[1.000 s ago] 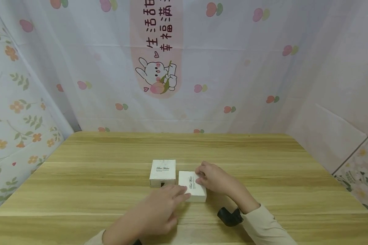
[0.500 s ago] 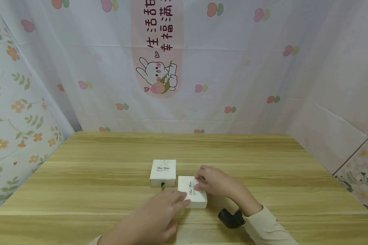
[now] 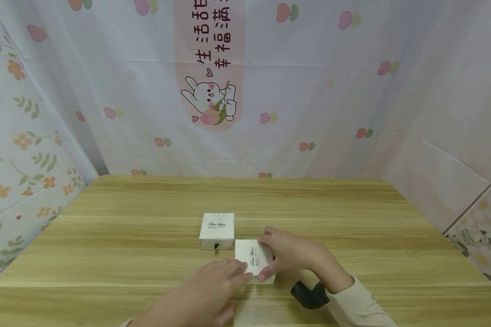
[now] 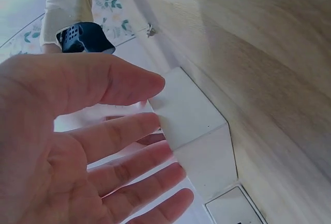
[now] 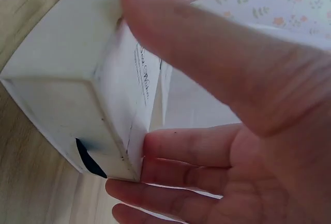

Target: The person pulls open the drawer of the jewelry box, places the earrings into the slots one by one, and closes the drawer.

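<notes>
A small white gift box [image 3: 247, 249] with "Best Wishes" lettering lies on the wooden table, its print turned sideways. My left hand [image 3: 204, 288] touches its left edge with nearly straight fingertips; in the left wrist view the fingers are spread beside the box [image 4: 189, 113]. My right hand [image 3: 292, 252] holds the box from the right, thumb at the near edge and index finger at the far edge. A black ribbon tab [image 5: 90, 162] sticks out of its right side in the right wrist view. A second similar white box [image 3: 217, 227] sits just behind and to the left.
The wooden tabletop [image 3: 147, 209] extends around both boxes. Behind it hangs a printed curtain [image 3: 311, 91], with a flowered cloth [image 3: 24, 136] at the left. A black device [image 3: 308, 295] is on the right wrist.
The box between my hands has slid toward me, now further in front of the second box. My right thumb has moved from its top to the near edge. The second box stays put.
</notes>
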